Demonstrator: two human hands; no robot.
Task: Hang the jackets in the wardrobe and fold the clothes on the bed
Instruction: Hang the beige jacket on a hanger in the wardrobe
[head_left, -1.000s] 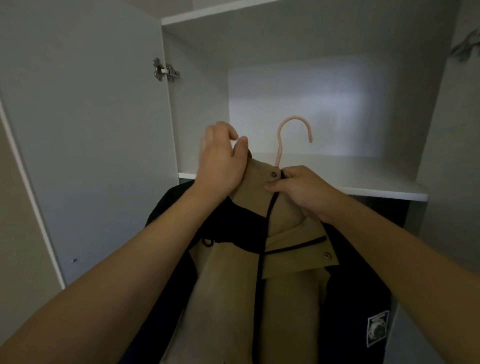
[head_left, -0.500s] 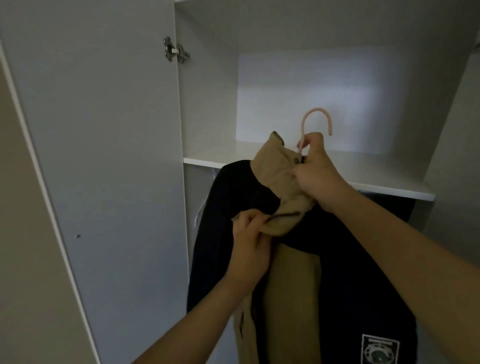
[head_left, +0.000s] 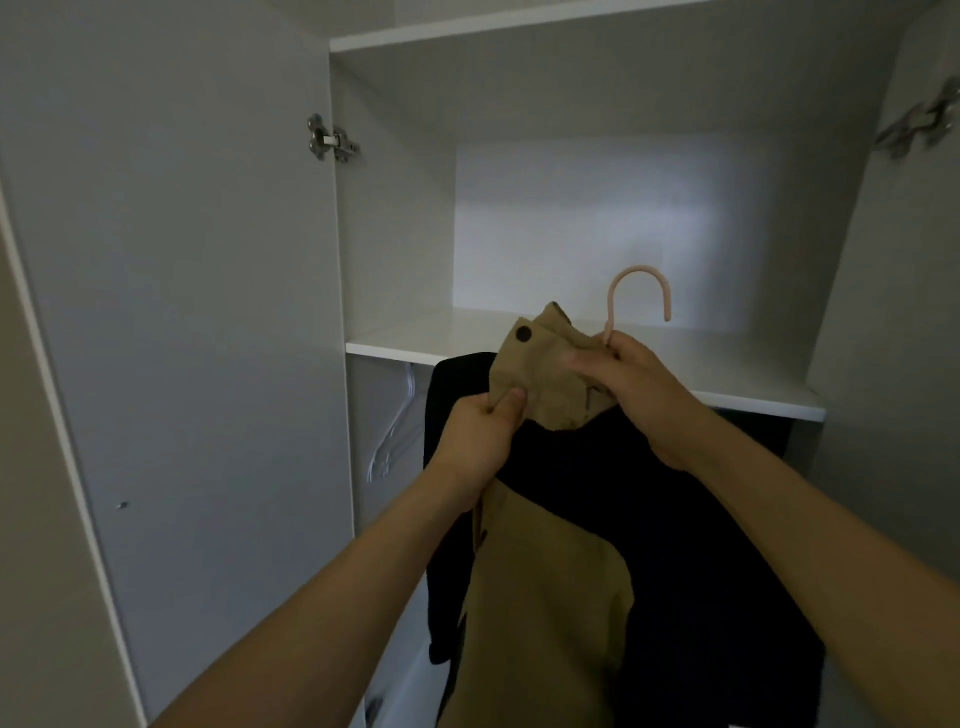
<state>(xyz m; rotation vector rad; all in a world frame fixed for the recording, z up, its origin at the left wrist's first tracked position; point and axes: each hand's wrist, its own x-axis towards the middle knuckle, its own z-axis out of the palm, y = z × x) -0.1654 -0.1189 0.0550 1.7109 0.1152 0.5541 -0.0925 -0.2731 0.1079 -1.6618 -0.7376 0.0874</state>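
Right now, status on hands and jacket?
Left hand pinches the collar. Right hand grips the hanger neck. Jacket not yet on a rail. Shelf edge just ahead.

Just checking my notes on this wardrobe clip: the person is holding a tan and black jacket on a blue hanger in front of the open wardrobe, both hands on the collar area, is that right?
Not quite: the hanger is pink, not blue, as the head view shows. The rest holds: the left hand and right hand grip the tan and black jacket near its collar, before the open wardrobe.
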